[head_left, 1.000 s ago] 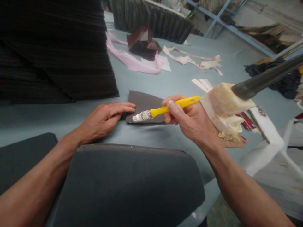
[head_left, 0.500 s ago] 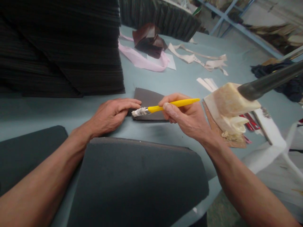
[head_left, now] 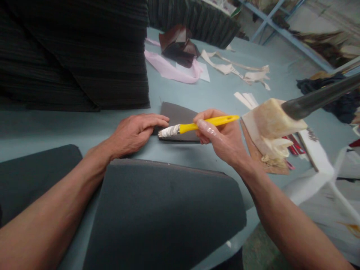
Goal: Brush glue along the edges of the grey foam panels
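My right hand (head_left: 218,131) pinches a yellow-handled paintbrush (head_left: 209,123) between thumb and fingers. White paste coats its bristles, which point left at the near left end of a small dark grey panel (head_left: 180,112). Whether the bristles touch the panel is hard to tell. Beside that same end lies my left hand (head_left: 137,129), palm down, fingers stretched out with their tips on the panel's edge. Closer to me is a large dark board (head_left: 168,210) with a slightly rough far edge.
A tall stack of dark sheets (head_left: 75,56) stands at the back left, another dark board (head_left: 36,180) at the left. On the blue-grey table (head_left: 219,90) are a pink strip (head_left: 168,71), brown scraps (head_left: 180,45) and pale strips (head_left: 225,67). A stained cream block with a dark bar (head_left: 275,120) stands right.
The brush has shifted slightly to the right, and its bristles look whiter and flatter. My left hand stays at the panel's end. The whole view has moved a little.
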A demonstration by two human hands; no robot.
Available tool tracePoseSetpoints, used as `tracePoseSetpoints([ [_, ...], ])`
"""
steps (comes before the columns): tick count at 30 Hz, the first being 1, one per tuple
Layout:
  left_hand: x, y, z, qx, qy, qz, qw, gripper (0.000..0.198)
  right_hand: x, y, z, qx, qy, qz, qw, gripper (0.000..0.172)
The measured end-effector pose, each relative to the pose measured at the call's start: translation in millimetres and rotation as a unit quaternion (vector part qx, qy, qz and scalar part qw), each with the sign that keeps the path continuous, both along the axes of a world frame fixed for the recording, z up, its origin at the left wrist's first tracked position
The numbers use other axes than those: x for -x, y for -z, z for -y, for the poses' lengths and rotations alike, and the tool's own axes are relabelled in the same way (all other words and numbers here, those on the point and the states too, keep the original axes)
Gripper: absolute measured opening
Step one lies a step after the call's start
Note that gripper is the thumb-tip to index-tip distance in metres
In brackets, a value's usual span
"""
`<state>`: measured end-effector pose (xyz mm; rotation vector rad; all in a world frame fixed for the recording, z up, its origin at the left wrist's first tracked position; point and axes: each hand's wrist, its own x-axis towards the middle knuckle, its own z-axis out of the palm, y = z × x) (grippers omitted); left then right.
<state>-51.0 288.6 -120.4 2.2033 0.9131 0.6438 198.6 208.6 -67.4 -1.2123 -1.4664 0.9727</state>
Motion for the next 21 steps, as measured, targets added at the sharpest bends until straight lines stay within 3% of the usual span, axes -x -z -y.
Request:
tracePoseSetpoints([
  [13,-0.5,-0.7,0.4,0.021,-0.010,0.015,1.000,0.047,2.9,6.0,-7.1,-0.015,-0.036,0.018,0.999,0.046],
  [21,-1.3,-1.8,0.5,-0.007,-0.023,-0.007,1.000,0.046,-18.9,-7.0,2.7,0.000,-0.007,0.065,0.998,0.028],
])
